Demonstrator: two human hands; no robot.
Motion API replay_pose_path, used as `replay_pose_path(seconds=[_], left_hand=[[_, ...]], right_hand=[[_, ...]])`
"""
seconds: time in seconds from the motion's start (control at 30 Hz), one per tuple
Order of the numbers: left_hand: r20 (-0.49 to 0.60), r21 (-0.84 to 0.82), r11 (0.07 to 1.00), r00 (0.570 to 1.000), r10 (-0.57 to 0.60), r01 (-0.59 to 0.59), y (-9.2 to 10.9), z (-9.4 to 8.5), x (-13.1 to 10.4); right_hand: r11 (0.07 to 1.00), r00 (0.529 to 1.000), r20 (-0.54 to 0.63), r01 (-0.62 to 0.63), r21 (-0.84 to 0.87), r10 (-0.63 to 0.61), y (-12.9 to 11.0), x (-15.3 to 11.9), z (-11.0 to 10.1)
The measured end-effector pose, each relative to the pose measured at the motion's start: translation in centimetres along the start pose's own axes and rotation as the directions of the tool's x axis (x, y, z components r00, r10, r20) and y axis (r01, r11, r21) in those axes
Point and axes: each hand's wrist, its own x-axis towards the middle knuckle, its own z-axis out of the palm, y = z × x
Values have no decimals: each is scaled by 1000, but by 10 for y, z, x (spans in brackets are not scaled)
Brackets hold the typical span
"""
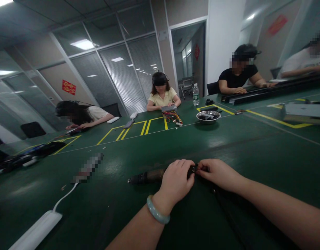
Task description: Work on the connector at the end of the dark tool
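Observation:
An electric screwdriver [152, 176] with a brownish body lies on the green table, its tip pointing left. Around its rear part my left hand [176, 180] is closed, with a pale green bangle on that wrist. My right hand [214, 172] has its fingers pinched at the tool's back end, close to the left fingertips. What sits between those right fingers is small and dark, and I cannot make it out. A dark cord [224, 205] runs below the right hand toward the near edge.
A white power strip [36, 231] lies at lower left, its cable leading to a phone-like device [88, 168]. Farther back stand a metal bowl [208, 117] of dark parts, a water bottle [196, 94] and a grey box with coloured wires [169, 110]. Several people sit around the table.

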Motion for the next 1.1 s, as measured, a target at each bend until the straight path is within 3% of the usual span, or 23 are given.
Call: replay_pose_path(seconds=[1.1], left_hand=[[7, 28, 1000, 1000, 9, -9, 2, 0, 1]], right_hand=[[1000, 1000, -25, 4, -4, -4, -3, -2, -2]])
